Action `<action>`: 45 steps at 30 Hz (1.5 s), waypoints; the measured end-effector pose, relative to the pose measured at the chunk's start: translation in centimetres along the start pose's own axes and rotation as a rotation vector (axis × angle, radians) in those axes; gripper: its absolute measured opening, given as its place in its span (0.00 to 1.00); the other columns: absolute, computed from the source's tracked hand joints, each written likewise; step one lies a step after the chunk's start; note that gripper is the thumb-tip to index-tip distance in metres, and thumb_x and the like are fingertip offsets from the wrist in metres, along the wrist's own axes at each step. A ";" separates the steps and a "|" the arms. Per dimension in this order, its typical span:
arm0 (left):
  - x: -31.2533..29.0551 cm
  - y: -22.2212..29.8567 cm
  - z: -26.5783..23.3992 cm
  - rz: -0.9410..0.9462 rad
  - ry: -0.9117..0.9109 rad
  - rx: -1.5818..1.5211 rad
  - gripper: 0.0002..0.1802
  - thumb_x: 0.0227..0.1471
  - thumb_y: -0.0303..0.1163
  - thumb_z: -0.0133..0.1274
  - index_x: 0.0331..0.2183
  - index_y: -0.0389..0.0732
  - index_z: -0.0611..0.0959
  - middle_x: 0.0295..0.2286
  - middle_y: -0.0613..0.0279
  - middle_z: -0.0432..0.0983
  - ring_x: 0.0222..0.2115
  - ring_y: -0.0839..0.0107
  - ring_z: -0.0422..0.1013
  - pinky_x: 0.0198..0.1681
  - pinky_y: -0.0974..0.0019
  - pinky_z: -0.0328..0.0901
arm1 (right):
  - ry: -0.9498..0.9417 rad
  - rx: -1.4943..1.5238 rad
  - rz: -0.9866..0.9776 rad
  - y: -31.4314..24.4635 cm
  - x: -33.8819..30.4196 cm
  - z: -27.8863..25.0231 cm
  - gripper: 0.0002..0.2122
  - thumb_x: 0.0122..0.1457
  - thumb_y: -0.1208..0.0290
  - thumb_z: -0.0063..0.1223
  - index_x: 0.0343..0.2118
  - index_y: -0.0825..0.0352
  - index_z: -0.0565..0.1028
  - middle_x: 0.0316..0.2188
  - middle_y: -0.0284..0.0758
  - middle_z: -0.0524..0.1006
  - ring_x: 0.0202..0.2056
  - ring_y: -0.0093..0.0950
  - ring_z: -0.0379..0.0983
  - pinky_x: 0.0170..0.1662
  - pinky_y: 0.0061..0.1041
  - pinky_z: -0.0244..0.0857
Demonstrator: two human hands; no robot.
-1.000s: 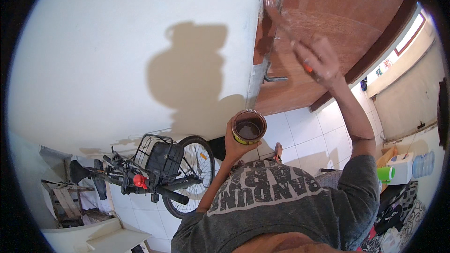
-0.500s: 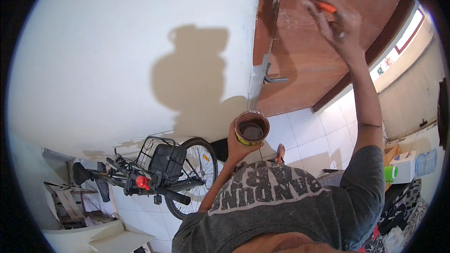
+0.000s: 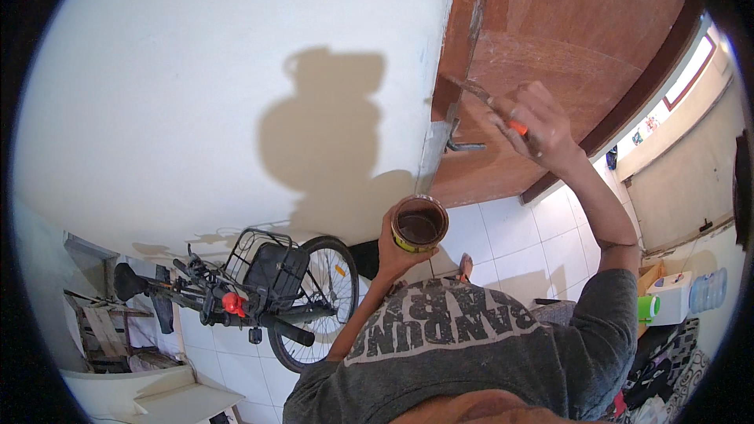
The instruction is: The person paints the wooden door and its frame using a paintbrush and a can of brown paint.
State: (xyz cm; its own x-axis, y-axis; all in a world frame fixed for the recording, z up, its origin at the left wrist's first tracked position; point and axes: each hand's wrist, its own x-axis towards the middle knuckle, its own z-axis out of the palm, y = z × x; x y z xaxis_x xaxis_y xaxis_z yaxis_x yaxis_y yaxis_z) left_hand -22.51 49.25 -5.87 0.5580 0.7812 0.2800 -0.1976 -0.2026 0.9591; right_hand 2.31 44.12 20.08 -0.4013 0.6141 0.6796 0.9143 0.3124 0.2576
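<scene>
Gripping a paintbrush (image 3: 481, 98) against the brown door (image 3: 581, 39), the right hand (image 3: 534, 122) sits above the left hand (image 3: 393, 255), which clasps an open paint tin (image 3: 419, 223).

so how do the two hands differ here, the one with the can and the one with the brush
The left hand sits low near the chest, cupping a small open paint can upright from below. The right hand is raised on an outstretched arm, pinching a thin brush with an orange handle, its tip against the brown door. Both are bare and each grips one painting item.
</scene>
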 end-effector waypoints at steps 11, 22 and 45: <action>0.2 0.0 0.5 -0.025 -0.056 0.066 0.59 0.21 0.32 0.76 0.57 0.39 0.61 0.51 0.56 0.67 0.53 0.64 0.65 0.58 0.59 0.59 | 0.534 0.018 0.269 3.9 4.9 -1.9 0.08 0.59 0.74 0.57 0.40 0.71 0.78 0.30 0.37 0.81 0.27 0.21 0.78 0.31 0.19 0.72; 0.1 -0.2 0.6 0.013 -0.049 0.009 0.57 0.24 0.38 0.76 0.56 0.37 0.64 0.51 0.55 0.67 0.53 0.63 0.66 0.58 0.60 0.59 | 0.934 0.021 0.382 2.8 6.7 -0.6 0.09 0.62 0.73 0.52 0.39 0.75 0.77 0.28 0.38 0.80 0.28 0.21 0.77 0.31 0.18 0.72; -0.5 0.3 0.3 0.020 -0.041 -0.004 0.56 0.24 0.37 0.76 0.56 0.37 0.64 0.51 0.55 0.67 0.53 0.63 0.65 0.57 0.60 0.59 | 1.120 -0.078 0.202 3.8 10.4 -1.7 0.08 0.60 0.74 0.55 0.35 0.76 0.78 0.26 0.40 0.80 0.25 0.23 0.78 0.30 0.19 0.75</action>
State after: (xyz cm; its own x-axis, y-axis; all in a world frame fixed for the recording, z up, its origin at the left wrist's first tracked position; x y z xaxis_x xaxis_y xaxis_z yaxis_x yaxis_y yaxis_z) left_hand -22.63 48.60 -5.77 0.5864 0.7521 0.3007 -0.2122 -0.2156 0.9531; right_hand 1.65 50.49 29.29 -0.0079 -0.3565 0.9343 0.9733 0.2117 0.0890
